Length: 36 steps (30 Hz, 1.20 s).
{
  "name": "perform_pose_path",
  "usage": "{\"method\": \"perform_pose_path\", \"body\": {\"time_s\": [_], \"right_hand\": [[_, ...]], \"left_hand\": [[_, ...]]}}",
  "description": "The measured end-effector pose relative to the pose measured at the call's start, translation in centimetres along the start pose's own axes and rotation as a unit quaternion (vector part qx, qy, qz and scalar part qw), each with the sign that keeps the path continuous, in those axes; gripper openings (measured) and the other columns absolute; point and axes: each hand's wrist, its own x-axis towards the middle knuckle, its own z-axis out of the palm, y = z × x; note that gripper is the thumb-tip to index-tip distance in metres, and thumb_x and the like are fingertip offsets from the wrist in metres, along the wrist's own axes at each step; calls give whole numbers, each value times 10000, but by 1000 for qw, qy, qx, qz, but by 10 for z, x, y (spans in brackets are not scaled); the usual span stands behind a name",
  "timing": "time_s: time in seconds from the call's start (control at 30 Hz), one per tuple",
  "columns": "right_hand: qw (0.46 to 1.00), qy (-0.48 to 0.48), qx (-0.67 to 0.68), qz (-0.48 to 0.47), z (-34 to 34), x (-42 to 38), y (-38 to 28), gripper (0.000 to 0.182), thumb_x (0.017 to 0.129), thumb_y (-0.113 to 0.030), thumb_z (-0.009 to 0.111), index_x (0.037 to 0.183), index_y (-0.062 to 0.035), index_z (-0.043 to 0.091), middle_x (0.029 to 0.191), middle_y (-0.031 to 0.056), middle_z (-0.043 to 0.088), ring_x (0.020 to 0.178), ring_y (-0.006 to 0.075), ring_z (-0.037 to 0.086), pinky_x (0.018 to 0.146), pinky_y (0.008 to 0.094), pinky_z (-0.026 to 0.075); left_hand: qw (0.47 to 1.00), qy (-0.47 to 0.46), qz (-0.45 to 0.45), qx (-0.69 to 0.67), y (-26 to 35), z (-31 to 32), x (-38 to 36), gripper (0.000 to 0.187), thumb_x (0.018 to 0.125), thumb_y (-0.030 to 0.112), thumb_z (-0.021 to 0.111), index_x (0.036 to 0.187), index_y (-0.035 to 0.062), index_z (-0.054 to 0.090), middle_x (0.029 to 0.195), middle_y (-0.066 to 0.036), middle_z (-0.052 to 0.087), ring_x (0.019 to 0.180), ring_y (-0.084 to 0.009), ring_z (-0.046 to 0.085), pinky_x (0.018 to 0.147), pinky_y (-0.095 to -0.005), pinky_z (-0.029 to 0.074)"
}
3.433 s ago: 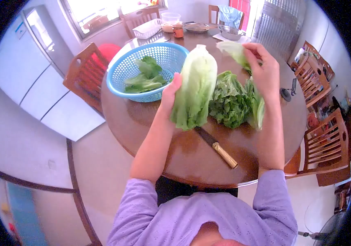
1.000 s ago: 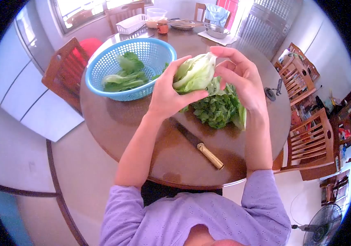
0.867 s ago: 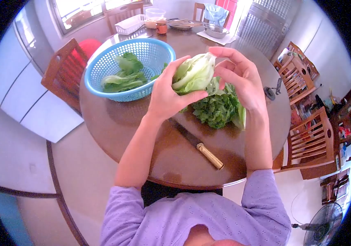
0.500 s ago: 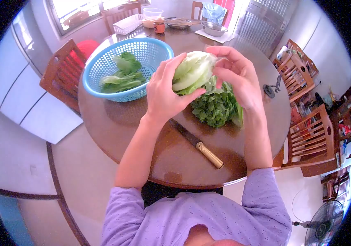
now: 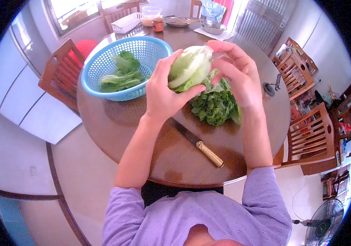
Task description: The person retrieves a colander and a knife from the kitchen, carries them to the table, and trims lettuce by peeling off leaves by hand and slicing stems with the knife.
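My left hand (image 5: 164,95) grips a pale green lettuce head (image 5: 189,67) above a round wooden table (image 5: 142,131). My right hand (image 5: 237,76) has its fingertips on the head's top end at the right. Under both hands lies a pile of darker lettuce (image 5: 216,102) on the table. To the left stands a blue plastic basket (image 5: 153,45) with several loose green leaves (image 5: 120,76) inside.
A knife (image 5: 198,142) with a brass-coloured handle lies on the table near me. Bowls, a white tray and a cup (image 5: 157,25) sit at the far edge. Wooden chairs (image 5: 58,78) ring the table; a fan (image 5: 321,217) stands at lower right.
The lettuce head, upright 3.4 s ago, is now tilted over in my left hand. My right hand has come onto its top end, and both hands rose slightly in the last half second.
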Motion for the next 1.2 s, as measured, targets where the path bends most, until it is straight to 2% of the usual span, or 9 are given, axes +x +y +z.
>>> {"method": "perform_pose_path", "body": {"time_s": [0.17, 0.27, 0.37, 0.47, 0.6, 0.8, 0.87, 1.0, 1.2], "right_hand": [[998, 54, 0, -41, -9, 2, 6, 176, 851, -16, 557, 1015, 11, 614, 886, 65, 643, 709, 125, 595, 580, 236, 485], [998, 4, 57, -32, -18, 1, 6, 142, 854, -11, 550, 977, 6, 619, 818, 47, 625, 713, 103, 592, 577, 229, 470], [999, 4, -15, 34, -11, -1, -5, 158, 850, -1, 556, 986, -19, 633, 764, 17, 603, 715, 82, 584, 579, 227, 462], [974, 23, -206, -91, -1, -4, 7, 197, 843, 7, 575, 1020, -52, 637, 782, -6, 602, 707, 72, 572, 583, 216, 455], [901, 24, -326, -287, 7, -1, 9, 270, 800, -14, 649, 1058, -91, 663, 856, 46, 626, 708, 150, 616, 598, 258, 511], [797, 11, -455, -397, 0, -1, 20, 259, 757, -18, 684, 1008, -78, 665, 856, 81, 628, 704, 231, 636, 618, 284, 534], [829, 7, -412, -378, 2, 0, 19, 194, 767, -17, 681, 953, -57, 646, 849, 78, 631, 702, 219, 639, 620, 281, 534], [912, 16, -312, -265, 9, -4, 14, 135, 795, -29, 679, 898, -32, 592, 831, 59, 637, 711, 162, 643, 613, 264, 522], [985, 6, -154, -77, 14, -9, 14, 228, 793, -32, 679, 982, -39, 552, 880, 16, 617, 760, 94, 612, 604, 232, 495]], "left_hand": [[997, 18, -41, -66, -8, 1, -1, 789, 613, 211, 884, 1264, 10, 485, 1157, -121, 602, 1054, -199, 583, 915, -329, 468], [996, 39, -34, -74, -13, 2, 0, 774, 614, 273, 881, 1233, 0, 506, 1121, -151, 611, 1008, -250, 617, 866, -352, 490], [995, 37, -48, -74, -13, 1, 0, 776, 613, 273, 881, 1234, -1, 505, 1125, -154, 609, 1019, -253, 613, 879, -352, 485], [995, 35, -50, -75, -13, 1, 0, 781, 613, 279, 881, 1236, -2, 503, 1130, -157, 608, 1024, -253, 611, 886, -350, 482], [995, 35, -47, -79, -14, 2, 0, 778, 617, 283, 877, 1236, -5, 503, 1127, -157, 610, 1016, -253, 615, 883, -350, 483], [993, 22, -60, -99, -10, 1, -1, 765, 629, 208, 872, 1256, 3, 484, 1155, -120, 592, 1045, -208, 580, 914, -330, 466], [995, 41, -39, -85, -12, 2, 1, 766, 620, 282, 875, 1228, -5, 509, 1109, -156, 619, 999, -246, 620, 871, -347, 487], [990, 14, -85, -114, -7, -1, 0, 761, 637, 168, 868, 1267, 7, 474, 1171, -99, 588, 1055, -190, 569, 931, -320, 457], [992, 33, -62, -100, -10, 3, -1, 752, 631, 198, 869, 1250, 3, 488, 1145, -118, 601, 1034, -204, 590, 903, -327, 471]]}}
